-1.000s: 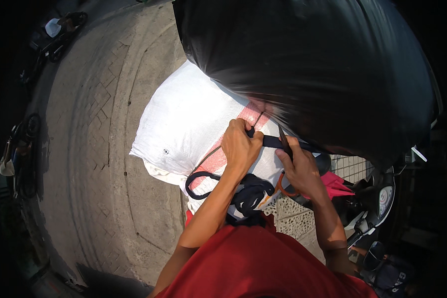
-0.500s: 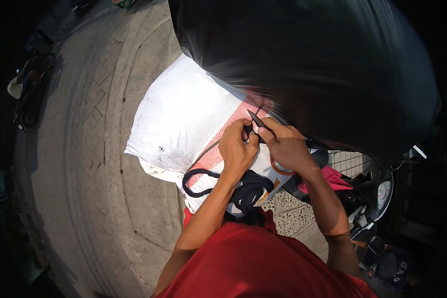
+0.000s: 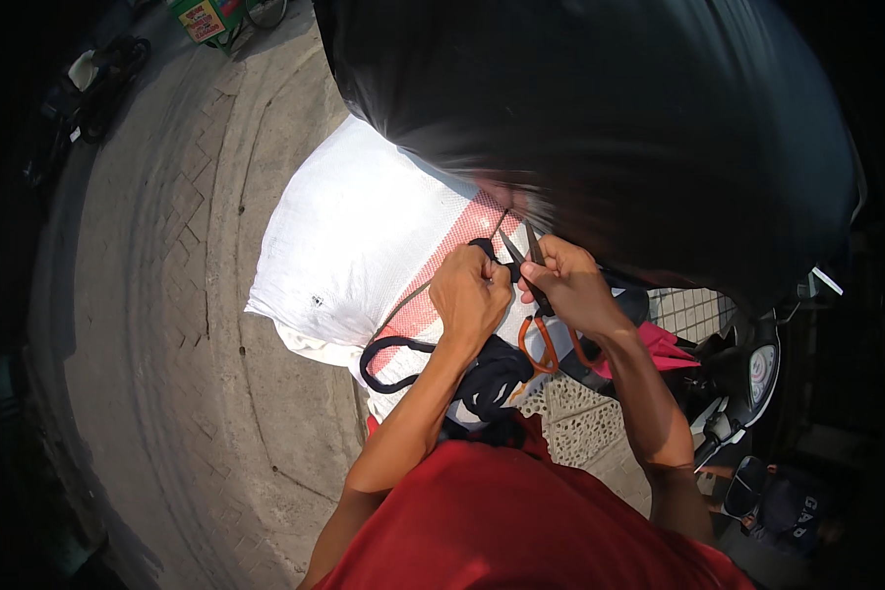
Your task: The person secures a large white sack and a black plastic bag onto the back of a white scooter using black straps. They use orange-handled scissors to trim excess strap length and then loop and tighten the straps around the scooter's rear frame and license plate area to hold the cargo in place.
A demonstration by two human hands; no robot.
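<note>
My left hand pinches a black strap at its top end, over a big white woven sack with a red stripe. My right hand grips orange-handled scissors, whose blades point up toward the strap end just beside my left fingers. More of the black strap loops and bunches below my left wrist. A huge black bag bulges over the sack and hides its far end.
A concrete curb and brick paving curve along the left. A scooter's dash and handlebar sit at the lower right, with a pink cloth and a patterned mat near my right forearm. Parked bikes stand far left.
My right hand has moved left to meet my left hand at the strap's end, bringing the scissors up against it. The view has shifted slightly.
</note>
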